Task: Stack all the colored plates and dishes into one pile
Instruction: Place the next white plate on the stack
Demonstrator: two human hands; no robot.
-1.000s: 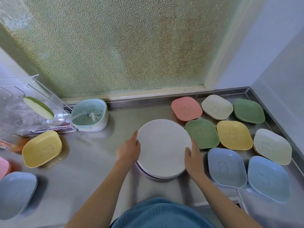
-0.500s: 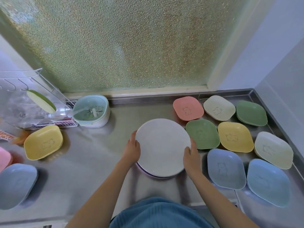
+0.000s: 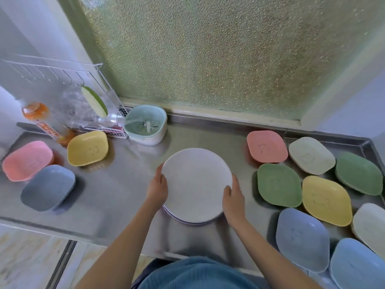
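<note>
A stack of round plates (image 3: 195, 184), white on top with a lilac rim showing below, sits mid-counter. My left hand (image 3: 157, 187) grips its left edge and my right hand (image 3: 233, 196) grips its right edge. To the right lie several squarish dishes: pink (image 3: 266, 149), cream (image 3: 310, 155), green (image 3: 279, 184), another green (image 3: 358, 176), yellow (image 3: 327, 200), grey-blue (image 3: 302, 236), light blue (image 3: 358, 265) and cream (image 3: 370, 226). On the left lie a yellow dish (image 3: 87, 148), a pink dish (image 3: 27, 160) and a grey-blue dish (image 3: 48, 187).
A steel counter (image 3: 125, 184) runs under a frosted window. At the back left stand a white wire rack (image 3: 62, 80) with clear containers, an orange bottle (image 3: 39, 119) and a mint strainer tub (image 3: 145, 126). The counter's front edge drops to a tiled floor (image 3: 27, 257).
The view has swung left, so more of the left counter, rack and bottle show. Both hands stay on the round plate stack, which sits in about the same spot.
</note>
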